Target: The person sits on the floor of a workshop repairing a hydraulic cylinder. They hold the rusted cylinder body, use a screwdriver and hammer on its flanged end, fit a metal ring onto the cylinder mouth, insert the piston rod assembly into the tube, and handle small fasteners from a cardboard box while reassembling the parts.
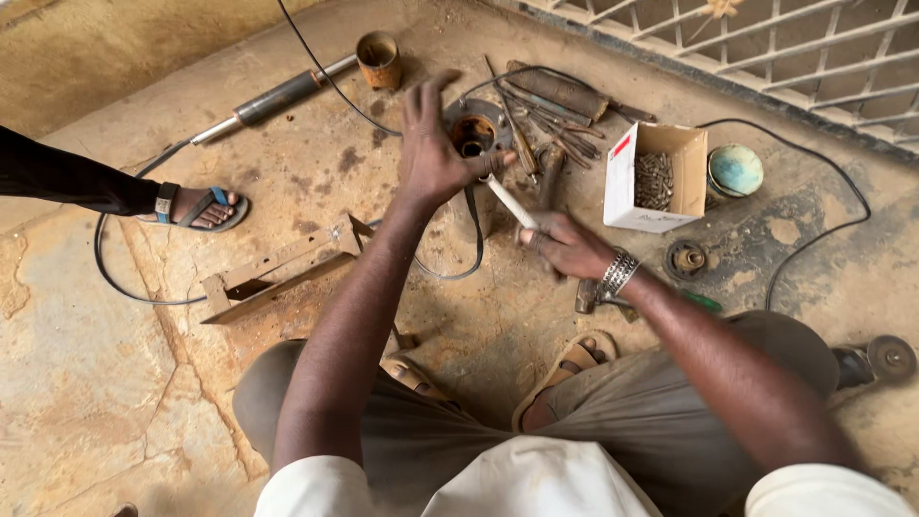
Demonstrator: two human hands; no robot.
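Observation:
My left hand (433, 144) is raised over the dusty floor, fingers spread upward, with its thumb side pinching the top end of a thin white rod (509, 201). My right hand (565, 244), with metal bangles at the wrist, is closed around the rod's lower end. The rod slants between the two hands. Just behind my left hand lies a round rusty metal part with a hole (476, 129). I sit on the ground with my sandalled feet (574, 359) below the hands.
An open white cardboard box of small metal pieces (656, 177) stands right of the hands, beside a teal bowl (735, 170). Several rusty tools (560, 115), a metal bracket (278, 273), a pipe with a rusty cup (287, 94), black cables and a grinder (881, 359) lie around. Another person's sandalled foot (196, 206) is at left.

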